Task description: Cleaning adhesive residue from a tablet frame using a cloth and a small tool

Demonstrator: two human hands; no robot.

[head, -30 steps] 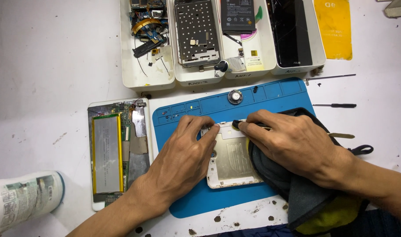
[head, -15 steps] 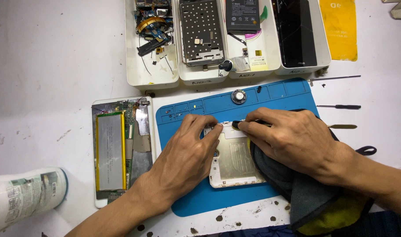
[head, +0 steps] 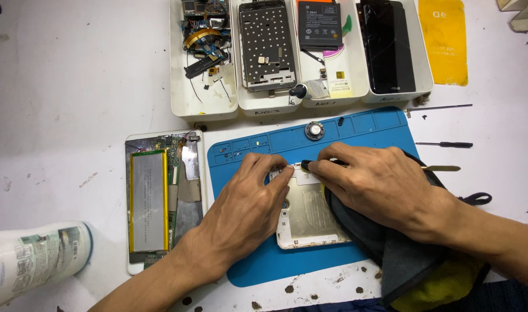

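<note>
While the left hand [head: 249,199] presses flat on the white phone frame [head: 307,222] at the blue mat's [head: 368,130] middle, the right hand [head: 379,185] pinches a black-tipped tool [head: 305,165] closed against its top edge, prying, which likely needs steady leverage.

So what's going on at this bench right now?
A person is working on a phone shell lying on a blue mat. The left hand presses on its upper left edge, while the right hand holds a dark-tipped tool at the top edge. A dark cloth lies under the right hand. An opened tablet sits to the left, and white trays of parts sit above the mat.
</note>
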